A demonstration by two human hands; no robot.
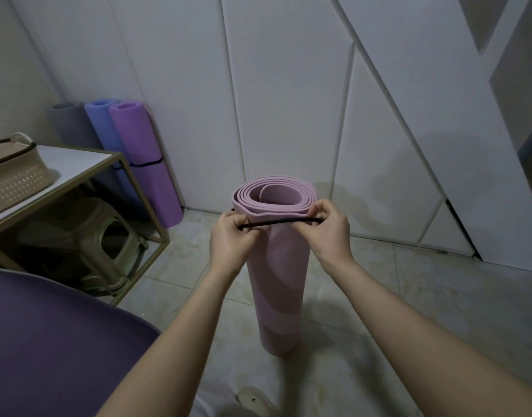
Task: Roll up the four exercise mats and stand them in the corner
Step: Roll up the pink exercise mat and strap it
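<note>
Head view: the pink mat [278, 281] stands rolled and upright on the floor [409, 296]. At its top, the left hand [230, 239] and right hand [329, 228] each pinch a black band [284, 222] in a closed grip, the band stretched across the mat's near side. Behind and left of the pink mat, a grey mat [67, 121], blue mat [103, 124] and purple mat [141, 152] stand rolled in the corner, beside a tabletop [75, 164] carrying a basket [15, 176].

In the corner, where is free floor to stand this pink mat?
Bare floor lies between the purple mat and the pink mat, along the white wall. Left of the purple mat it is crowded: blue mat, grey mat, table.
</note>
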